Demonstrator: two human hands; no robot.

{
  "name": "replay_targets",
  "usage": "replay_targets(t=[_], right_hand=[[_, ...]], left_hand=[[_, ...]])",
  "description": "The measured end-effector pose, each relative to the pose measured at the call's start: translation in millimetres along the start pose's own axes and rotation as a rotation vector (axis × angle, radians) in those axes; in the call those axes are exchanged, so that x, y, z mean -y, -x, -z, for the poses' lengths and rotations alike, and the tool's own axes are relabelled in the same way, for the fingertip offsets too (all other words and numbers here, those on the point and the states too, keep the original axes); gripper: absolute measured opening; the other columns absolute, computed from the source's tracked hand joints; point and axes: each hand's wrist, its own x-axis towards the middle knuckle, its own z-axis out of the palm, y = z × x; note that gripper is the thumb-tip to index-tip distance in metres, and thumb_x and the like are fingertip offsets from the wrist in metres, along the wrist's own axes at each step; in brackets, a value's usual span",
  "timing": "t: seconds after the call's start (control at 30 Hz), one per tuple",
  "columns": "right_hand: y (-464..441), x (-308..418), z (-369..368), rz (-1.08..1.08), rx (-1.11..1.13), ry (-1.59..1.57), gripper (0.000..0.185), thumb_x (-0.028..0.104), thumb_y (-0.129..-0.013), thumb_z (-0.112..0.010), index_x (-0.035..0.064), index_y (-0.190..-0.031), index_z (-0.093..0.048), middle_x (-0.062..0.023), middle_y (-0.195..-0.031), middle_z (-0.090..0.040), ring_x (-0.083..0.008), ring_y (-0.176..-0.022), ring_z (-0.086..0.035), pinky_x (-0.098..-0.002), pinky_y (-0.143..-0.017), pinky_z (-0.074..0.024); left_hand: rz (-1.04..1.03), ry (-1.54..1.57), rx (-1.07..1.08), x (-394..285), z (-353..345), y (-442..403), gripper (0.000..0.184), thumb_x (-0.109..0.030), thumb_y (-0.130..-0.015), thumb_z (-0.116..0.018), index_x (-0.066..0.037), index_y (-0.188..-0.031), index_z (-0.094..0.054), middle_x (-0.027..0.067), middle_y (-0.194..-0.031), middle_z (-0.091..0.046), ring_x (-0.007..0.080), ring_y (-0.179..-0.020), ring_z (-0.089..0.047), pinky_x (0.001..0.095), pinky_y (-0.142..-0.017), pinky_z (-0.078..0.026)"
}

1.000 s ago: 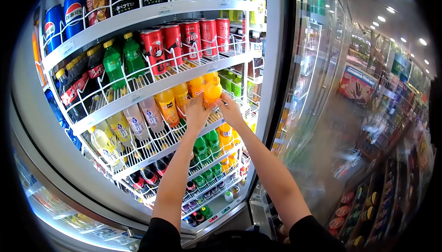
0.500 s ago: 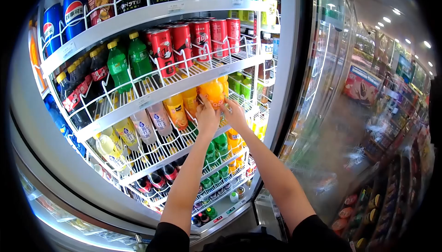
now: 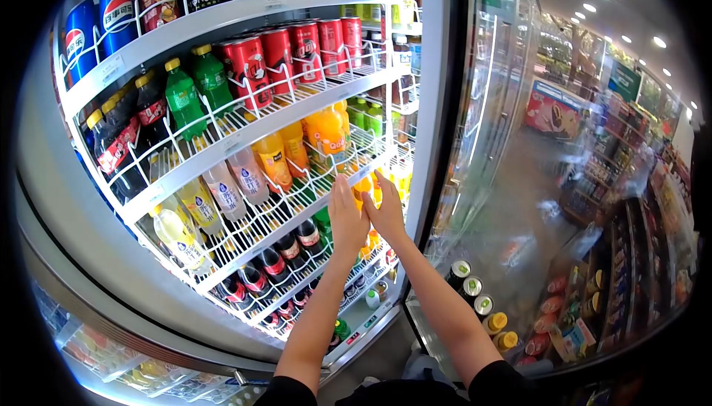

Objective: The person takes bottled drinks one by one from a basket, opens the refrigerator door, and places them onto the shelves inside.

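Note:
My left hand (image 3: 347,217) is open, its fingers extended upward, in front of the edge of a wire shelf. Beside it, my right hand (image 3: 386,206) is open too, its thumb close to the left hand, and neither holds anything. Above both hands, an orange bottle (image 3: 326,130) rests on the third shelf. Orange juice bottles (image 3: 273,161) stand to its left. Partly hidden behind the hands are more orange bottles on the shelf below.
Red cans (image 3: 248,72), green bottles (image 3: 182,94) and dark cola bottles (image 3: 113,150) fill the shelf above. The glass door (image 3: 475,124) stands at the right. A store aisle with stocked racks (image 3: 619,154) lies beyond.
Both hands have let go of the orange bottle and moved down, away from it. The bottle now sits on the shelf. The view has shifted slightly.

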Motion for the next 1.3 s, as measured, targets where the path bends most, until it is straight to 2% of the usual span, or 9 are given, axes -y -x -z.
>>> replay_targets(t=[0.17, 0.23, 0.37, 0.47, 0.57, 0.63, 0.83, 1.07, 1.3], right_hand=[[33, 15, 45, -0.003, 0.006, -0.039, 0.049, 0.019, -0.092, -0.062, 0.0019, -0.135, -0.047, -0.02, -0.126, -0.055, -0.0366, -0.119, -0.051, -0.0438, -0.101, -0.0408], [43, 24, 67, -0.062, 0.016, -0.032, 0.046, 0.018, -0.093, -0.062, 0.0022, -0.135, -0.049, -0.0194, -0.128, -0.055, -0.0329, -0.116, -0.055, -0.0389, -0.091, -0.0484], [67, 37, 104, -0.099, 0.004, -0.19, 0.041, 0.018, -0.095, -0.06, 0.0065, -0.133, -0.052, -0.0165, -0.125, -0.058, -0.0243, -0.107, -0.063, -0.0332, -0.08, -0.0512], [88, 67, 134, -0.296, 0.11, -0.571, 0.033, 0.018, -0.098, -0.055, 0.0051, -0.128, -0.055, -0.0096, -0.111, -0.066, -0.0167, -0.1, -0.065, -0.0275, -0.077, -0.0501], [113, 100, 154, -0.28, 0.207, -0.73, 0.03, 0.02, -0.101, -0.051, 0.0007, -0.122, -0.058, -0.0096, -0.104, -0.067, -0.0138, -0.093, -0.063, -0.0261, -0.081, -0.0489], [135, 123, 164, -0.222, 0.278, -0.825, 0.028, 0.018, -0.102, -0.049, -0.0021, -0.117, -0.06, -0.0092, -0.1, -0.067, -0.0131, -0.089, -0.063, -0.0259, -0.081, -0.0491], [199, 182, 146, -0.22, 0.126, -0.992, 0.024, 0.019, -0.102, -0.048, 0.0002, -0.101, -0.063, -0.0031, -0.074, -0.062, -0.0096, -0.071, -0.057, -0.0241, -0.069, -0.0467], [294, 289, 105, -0.172, 0.6, -1.168, 0.022, 0.016, -0.102, -0.046, 0.0002, -0.097, -0.061, -0.0031, -0.07, -0.059, -0.0088, -0.066, -0.054, -0.0234, -0.064, -0.0428], [395, 330, 68, -0.152, 1.05, -1.129, 0.022, 0.016, -0.102, -0.048, 0.0013, -0.1, -0.064, -0.002, -0.072, -0.061, -0.0065, -0.068, -0.055, -0.0208, -0.065, -0.042]], left_hand=[[0.066, 0.137, 0.061, -23, 29, 19, 0.078, -0.01, -0.086, -0.063, 0.008, -0.148, -0.019, 0.0313, -0.142, -0.039, 0.0457, -0.127, -0.043, 0.0494, -0.108, -0.033], [0.072, 0.128, 0.056, -38, 42, 27, 0.079, -0.011, -0.086, -0.063, 0.007, -0.149, -0.019, 0.0303, -0.141, -0.041, 0.0443, -0.126, -0.044, 0.048, -0.106, -0.035], [0.133, 0.143, 0.032, -70, 73, 52, 0.077, -0.014, -0.087, -0.065, 0.002, -0.15, -0.023, 0.0266, -0.133, -0.049, 0.0395, -0.119, -0.052, 0.0455, -0.101, -0.041], [0.307, 0.333, 0.032, -95, 105, 83, 0.062, -0.015, -0.09, -0.064, -0.001, -0.146, -0.038, 0.0169, -0.118, -0.063, 0.0265, -0.101, -0.064, 0.0384, -0.09, -0.049], [0.407, 0.431, -0.062, -128, 147, 119, 0.056, -0.011, -0.09, -0.064, -0.001, -0.141, -0.045, 0.0142, -0.113, -0.065, 0.0228, -0.095, -0.065, 0.0349, -0.086, -0.051], [0.478, 0.424, -0.123, -145, 170, 150, 0.049, -0.009, -0.092, -0.062, -0.002, -0.138, -0.049, 0.0094, -0.107, -0.068, 0.0129, -0.084, -0.063, 0.0287, -0.082, -0.05], [0.575, 0.405, -0.267, -179, 248, 240, 0.046, -0.006, -0.09, -0.063, -0.004, -0.134, -0.054, 0.0088, -0.101, -0.068, 0.0128, -0.081, -0.063, 0.0269, -0.077, -0.051], [0.788, 0.072, -0.509, -204, 398, 341, 0.037, -0.008, -0.093, -0.061, -0.002, -0.129, -0.057, 0.0076, -0.097, -0.067, 0.011, -0.076, -0.058, 0.0266, -0.073, -0.049], [1.01, -0.122, -0.749, -234, 482, 464, 0.034, -0.01, -0.094, -0.061, -0.004, -0.127, -0.059, 0.0058, -0.098, -0.068, 0.0079, -0.075, -0.056, 0.0239, -0.071, -0.048]])
